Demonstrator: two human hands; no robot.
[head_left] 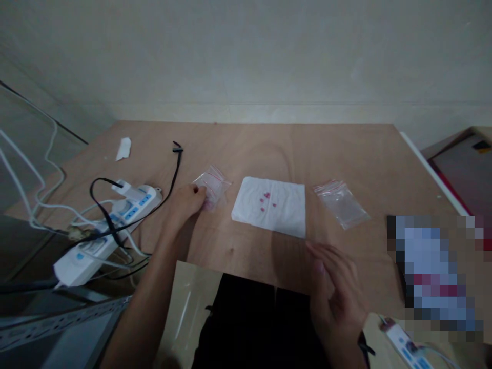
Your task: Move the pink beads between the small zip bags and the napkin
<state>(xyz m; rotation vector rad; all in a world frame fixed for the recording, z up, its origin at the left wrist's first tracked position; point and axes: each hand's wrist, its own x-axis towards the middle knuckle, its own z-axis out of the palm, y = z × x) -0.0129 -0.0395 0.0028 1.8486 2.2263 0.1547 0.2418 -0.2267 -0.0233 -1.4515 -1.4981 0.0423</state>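
Note:
My left hand [189,200] is closed at the left edge of a small clear zip-lock bag [216,185] with a red line along its seal. The fingertips are partly hidden, and what lies inside the bag is unclear. To its right, a white cloth or tissue [282,223] lies flat, with several small dark-red pieces [267,195] near its middle. My right hand [337,289] hovers by the table's front edge, fingers stretched out and nothing visible in it. Beyond it lies a second clear zip-lock bag [344,204].
On the left are a white power strip [132,210] with tangled cables and a black cable end [178,149]. A white paper scrap [123,148] lies far left. A blurred-out flat object [430,266] sits right, above another power strip [405,346]. A wall closes the back.

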